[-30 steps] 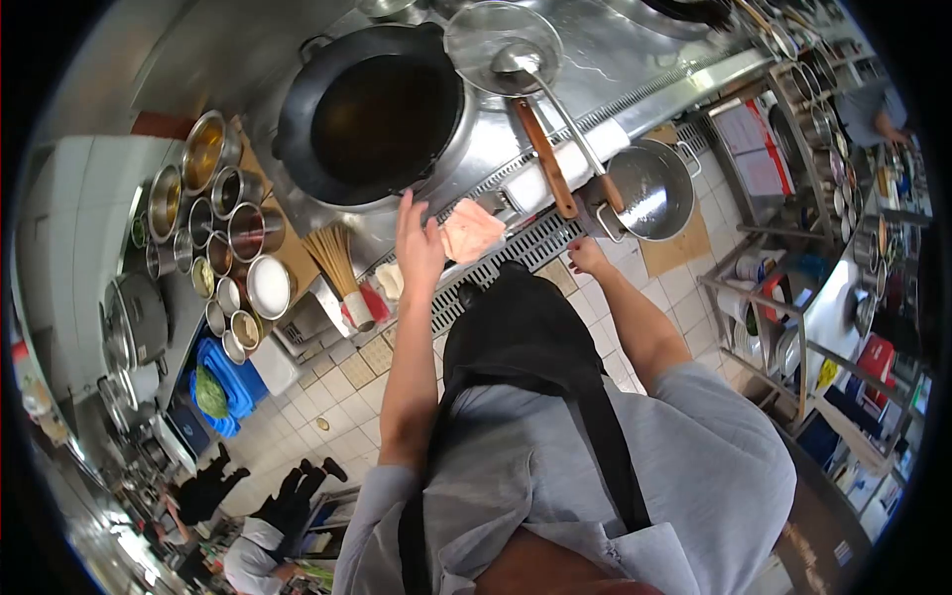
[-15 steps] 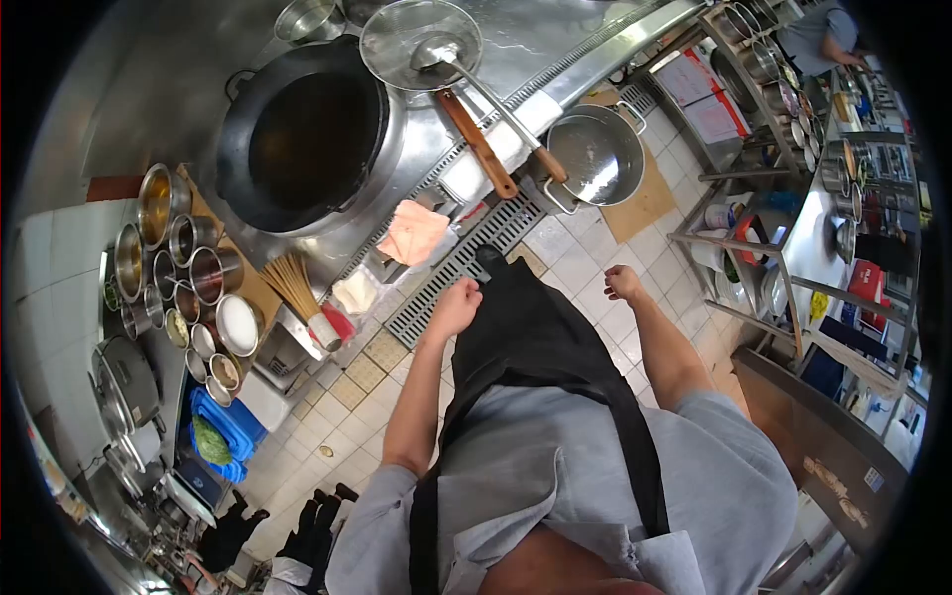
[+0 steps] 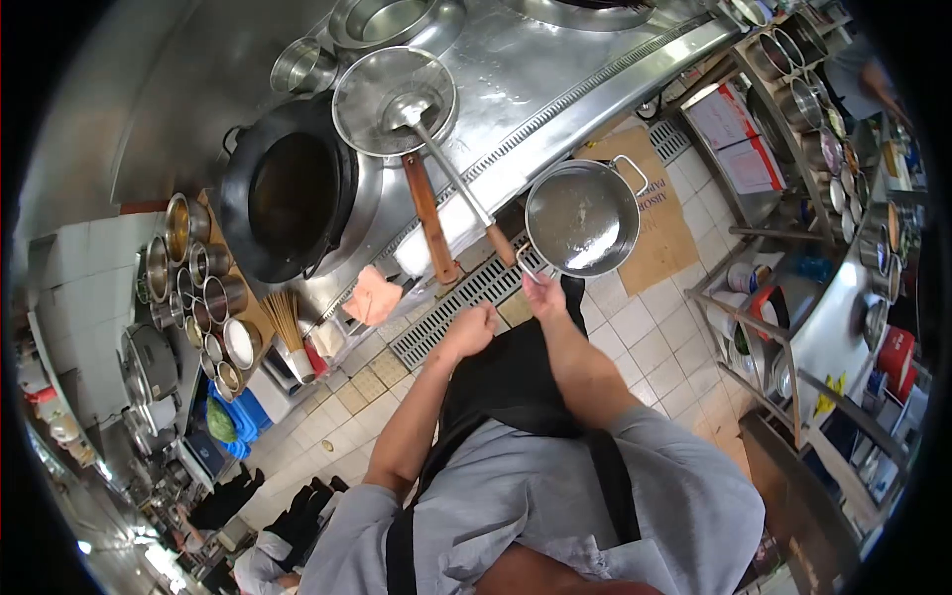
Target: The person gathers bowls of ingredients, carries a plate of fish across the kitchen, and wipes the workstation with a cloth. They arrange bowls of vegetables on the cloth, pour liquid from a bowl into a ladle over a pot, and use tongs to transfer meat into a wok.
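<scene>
My right hand (image 3: 541, 296) is at the near loop handle of a two-handled steel pot (image 3: 583, 220), its fingers closed around the loop. Liquid with a bright reflection shows inside the pot. My left hand (image 3: 472, 331) is curled into a loose fist in front of the black apron, and nothing shows in it. Ahead of it lie a round mesh strainer (image 3: 362, 99) with a wooden handle and a ladle (image 3: 454, 177) resting in the strainer. A pink cloth (image 3: 373, 296) hangs at the counter edge, left of my left hand.
A dark wok (image 3: 290, 193) sits on the steel counter, with bamboo sticks (image 3: 286, 322) nearby. Several seasoning pots (image 3: 220, 293) stand at left. Cardboard (image 3: 659, 223) lies on the tiled floor beside a drain grate (image 3: 466, 297). A metal shelf rack (image 3: 793, 337) stands at right. Other people are at the edges.
My right hand has moved forward and left to the pot's handle. My left hand stays in a fist near the apron. The view has shifted as my body moved.
</scene>
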The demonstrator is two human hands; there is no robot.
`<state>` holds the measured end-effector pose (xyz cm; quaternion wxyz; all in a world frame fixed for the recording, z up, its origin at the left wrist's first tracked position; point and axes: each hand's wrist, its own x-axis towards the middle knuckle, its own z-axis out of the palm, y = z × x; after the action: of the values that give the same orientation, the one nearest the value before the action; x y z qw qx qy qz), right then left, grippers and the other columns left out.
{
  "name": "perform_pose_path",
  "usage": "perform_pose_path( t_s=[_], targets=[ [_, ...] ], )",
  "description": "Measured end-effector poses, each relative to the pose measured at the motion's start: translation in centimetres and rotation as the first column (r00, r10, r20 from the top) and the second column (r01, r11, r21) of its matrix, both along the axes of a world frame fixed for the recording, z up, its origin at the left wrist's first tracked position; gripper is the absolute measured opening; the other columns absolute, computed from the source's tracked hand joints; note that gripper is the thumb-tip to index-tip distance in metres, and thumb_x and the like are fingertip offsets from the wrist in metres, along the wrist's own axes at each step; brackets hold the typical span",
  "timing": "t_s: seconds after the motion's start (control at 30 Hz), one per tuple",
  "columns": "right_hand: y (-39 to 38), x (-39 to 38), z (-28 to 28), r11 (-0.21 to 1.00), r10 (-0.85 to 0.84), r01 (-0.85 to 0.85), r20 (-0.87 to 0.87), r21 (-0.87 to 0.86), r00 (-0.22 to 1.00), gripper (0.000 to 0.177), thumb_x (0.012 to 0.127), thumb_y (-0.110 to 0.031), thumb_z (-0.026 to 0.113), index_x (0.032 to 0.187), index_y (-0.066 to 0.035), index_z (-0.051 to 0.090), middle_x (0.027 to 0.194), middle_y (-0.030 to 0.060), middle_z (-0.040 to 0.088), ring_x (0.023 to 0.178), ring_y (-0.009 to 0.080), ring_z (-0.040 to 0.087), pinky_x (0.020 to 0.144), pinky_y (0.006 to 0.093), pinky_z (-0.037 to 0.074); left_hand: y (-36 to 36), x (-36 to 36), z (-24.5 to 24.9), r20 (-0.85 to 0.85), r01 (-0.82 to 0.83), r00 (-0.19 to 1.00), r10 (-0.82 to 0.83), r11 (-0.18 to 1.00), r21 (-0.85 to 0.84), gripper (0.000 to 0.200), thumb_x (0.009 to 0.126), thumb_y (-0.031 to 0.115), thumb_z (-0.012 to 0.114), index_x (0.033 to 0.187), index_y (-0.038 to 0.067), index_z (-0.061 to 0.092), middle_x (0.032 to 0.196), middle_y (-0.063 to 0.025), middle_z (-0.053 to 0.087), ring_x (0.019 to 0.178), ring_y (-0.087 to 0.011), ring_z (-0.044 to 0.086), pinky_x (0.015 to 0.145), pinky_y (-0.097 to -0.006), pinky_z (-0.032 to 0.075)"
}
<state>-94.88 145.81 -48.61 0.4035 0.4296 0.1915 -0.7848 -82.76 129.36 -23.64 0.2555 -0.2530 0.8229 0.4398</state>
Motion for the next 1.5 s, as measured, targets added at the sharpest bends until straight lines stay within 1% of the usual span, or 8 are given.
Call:
perform_pose_path(
  t_s=[0.17,0.3,0.57,0.73,0.83,0.93,1.17,1.5],
  targets=[
    [1.1,-2.3,5.6,0.996,0.013,-0.029,0.195,0.082,0.981,0.014,0.101,-0.014,0.057,0.101,0.0,0.058,0.096,0.0122,0.063,0.1,0.0325,0.067,0.095,0.0471,0.059,5.8,-9.4,2.5,-0.033,0.091,0.995,-0.089,0.994,0.06,0.025,0.093,0.02,0.064,0.106,-0.001,0.063,0.096,-0.0233,0.07,0.095,-0.0406,0.069,0.084,-0.0453,0.053],
    [4.9,1.3,-1.7,0.953,0.23,-0.294,-0.443,-0.08,0.867,0.026,0.107,-0.03,0.047,0.111,-0.011,0.064,0.114,0.011,0.066,0.107,0.0265,0.066,0.093,0.0438,0.056,8.0,-16.6,2.6,-0.082,0.099,0.993,-0.091,0.99,0.096,0.024,0.093,0.018,0.062,0.106,-0.002,0.063,0.097,-0.0261,0.069,0.097,-0.0418,0.068,0.085,-0.0465,0.053],
    [3.7,-1.9,2.6,0.871,0.461,-0.46,0.04,0.172,0.887,0.034,0.104,-0.017,0.052,0.136,-0.005,0.055,0.115,0.0172,0.07,0.097,0.0287,0.073,0.076,0.0439,0.062,5.9,-18.5,-5.5,0.182,0.135,0.977,-0.113,0.984,-0.116,0.032,0.094,0.021,0.06,0.112,-0.004,0.065,0.094,-0.0278,0.071,0.094,-0.0417,0.071,0.083,-0.0467,0.056],
    [5.1,-10.9,10.1,0.029,0.996,-0.963,-0.091,0.267,0.005,0.035,0.1,-0.017,0.057,0.127,0.005,0.059,0.104,0.0241,0.073,0.084,0.0326,0.075,0.069,0.0411,0.063,5.9,-14.4,-9.4,0.57,-0.479,0.746,0.343,0.872,0.102,0.041,0.1,0.022,0.053,0.134,-0.001,0.054,0.109,-0.0236,0.071,0.091,-0.0386,0.073,0.081,-0.0476,0.062],
    [4.8,-19.7,11.3,0.269,0.955,-0.655,-0.284,0.706,0.087,0.013,0.087,0.001,0.057,0.095,0.005,0.066,0.085,0.0188,0.074,0.063,0.0247,0.073,0.046,0.0351,0.056,7.9,-10.2,-18.0,0.575,-0.893,0.43,0.696,0.231,0.387,0.034,0.108,0.017,0.042,0.136,-0.003,0.043,0.109,-0.0208,0.068,0.086,-0.0371,0.072,0.069,-0.0502,0.065],
    [2.1,-29.0,12.0,0.069,0.992,0.326,-0.029,0.943,-0.126,0.022,0.093,-0.014,0.058,0.108,0.0,0.066,0.096,0.0287,0.068,0.099,0.048,0.065,0.089,0.0543,0.053,9.0,-11.4,-19.7,0.468,-0.915,0.403,0.786,0.354,0.194,0.027,0.108,0.015,0.042,0.127,-0.003,0.048,0.103,-0.0205,0.068,0.082,-0.0335,0.073,0.065,-0.0459,0.066],
    [-1.4,-38.0,9.8,-0.15,0.761,0.403,0.365,0.903,-0.536,0.034,0.092,-0.016,0.066,0.123,-0.002,0.062,0.117,0.0247,0.065,0.108,0.044,0.065,0.091,0.0521,0.054,9.8,-12.1,-18.4,0.287,-0.89,0.451,0.845,0.448,0.083,0.027,0.103,0.009,0.044,0.116,-0.011,0.057,0.099,-0.0238,0.069,0.075,-0.0313,0.074,0.054,-0.0404,0.064],
    [-0.1,-37.7,17.1,0.041,0.713,0.585,0.386,0.81,-0.585,0.021,0.088,-0.018,0.068,0.102,-0.003,0.063,0.105,0.0196,0.067,0.089,0.0426,0.069,0.078,0.0518,0.056,9.3,-12.8,-15.7,0.195,-0.842,0.536,0.821,0.538,0.047,0.021,0.102,0.007,0.046,0.107,-0.011,0.055,0.099,-0.0254,0.069,0.073,-0.0326,0.075,0.054,-0.0387,0.065]
  ],
)
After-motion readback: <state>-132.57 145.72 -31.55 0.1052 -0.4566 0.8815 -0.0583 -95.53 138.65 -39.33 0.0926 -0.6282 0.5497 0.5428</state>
